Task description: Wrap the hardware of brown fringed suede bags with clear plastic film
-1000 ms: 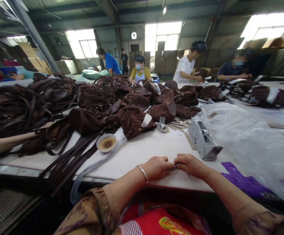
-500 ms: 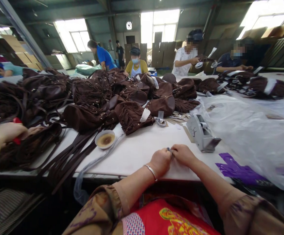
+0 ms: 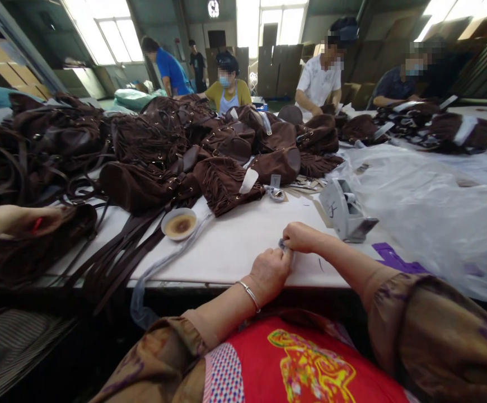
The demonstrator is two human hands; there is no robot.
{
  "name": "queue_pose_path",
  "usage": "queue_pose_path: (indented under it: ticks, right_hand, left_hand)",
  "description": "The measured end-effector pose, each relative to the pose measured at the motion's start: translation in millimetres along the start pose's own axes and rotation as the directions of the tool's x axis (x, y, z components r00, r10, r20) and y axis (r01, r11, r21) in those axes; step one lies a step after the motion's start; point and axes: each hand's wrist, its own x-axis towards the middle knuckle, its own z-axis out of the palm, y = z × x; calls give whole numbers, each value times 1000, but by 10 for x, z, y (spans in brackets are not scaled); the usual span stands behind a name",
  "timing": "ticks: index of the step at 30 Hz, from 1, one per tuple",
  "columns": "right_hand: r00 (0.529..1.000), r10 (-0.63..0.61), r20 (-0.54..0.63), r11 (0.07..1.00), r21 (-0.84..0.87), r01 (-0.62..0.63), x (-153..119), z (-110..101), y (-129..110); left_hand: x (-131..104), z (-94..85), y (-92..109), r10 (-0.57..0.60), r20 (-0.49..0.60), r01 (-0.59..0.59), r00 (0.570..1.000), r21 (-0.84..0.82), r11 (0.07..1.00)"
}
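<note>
My left hand (image 3: 272, 272), with a bracelet on the wrist, is closed at the front edge of the white table (image 3: 235, 254). Against it, my right hand (image 3: 304, 237) pinches from above. Between the two sits a small greyish, crinkled piece (image 3: 282, 244), mostly covered by fingers; its kind is unclear. A bowl of brown liquid (image 3: 164, 225) stands to the left of my hands, beside a long clear plastic strip (image 3: 153, 280) that hangs over the edge. Beyond lies a brown fringed bag (image 3: 222, 187) with a white tag (image 3: 249, 181).
Brown bags (image 3: 151, 134) are heaped across the back and left. A grey tape dispenser (image 3: 342, 212) stands right of my hands, beside clear plastic sheeting (image 3: 428, 196) and a purple piece (image 3: 397, 258). At left, a co-worker's hand (image 3: 33, 221) holds something red. Several people work across the table.
My right hand has lifted slightly and shifted left, now over my left hand. The co-worker's hand at left has moved onto a brown bag. The view has tilted down a little.
</note>
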Motion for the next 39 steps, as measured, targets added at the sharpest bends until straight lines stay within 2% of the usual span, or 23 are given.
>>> queue_pose_path:
  ticks: [3,5,10,14,17,20,23,25,28,31,35,39]
  right_hand:
    - [995,-99,-7,995,-17,99,-36,22,-7]
    - [984,-176,6,984,-6,176,-46,50,-17]
    - [940,-341,3,939,44,340,-60,125,-57]
    - [927,-365,-90,922,104,373,-96,204,-35]
    - [952,-248,-177,960,86,266,-158,286,-36]
    - [974,-27,-225,1000,-20,23,-259,364,-95]
    - [968,156,-197,978,-109,-180,-363,416,-191]
    - [960,217,-178,967,-93,-236,-412,434,-250]
    - [960,238,-145,971,8,-239,-458,440,-309]
    - [976,191,-102,980,78,-184,-491,425,-322]
    - [990,110,-84,994,-7,-111,-475,343,-240]
    - [986,-144,-79,988,-73,138,-346,203,-61]
  left_hand:
    - [-183,-67,-61,-69,52,69,996,9,998]
    - [-210,-118,-145,-84,79,82,993,33,996]
    - [-40,-160,-459,-105,50,106,993,2,994]
    - [93,-91,-615,-49,38,54,998,-137,989]
    - [142,-61,-658,-1,47,11,999,-195,981]
    - [158,-60,-667,26,38,-17,999,-210,978]
    - [150,-60,-652,29,33,-22,999,-208,978]
    - [143,-59,-634,34,47,-25,998,-186,982]
    - [140,-63,-608,43,71,-34,997,-131,991]
    - [142,-71,-591,62,82,-55,995,-83,995]
    - [132,-78,-601,72,99,-66,992,-60,996]
    - [137,-113,-615,156,106,-147,982,-92,985]
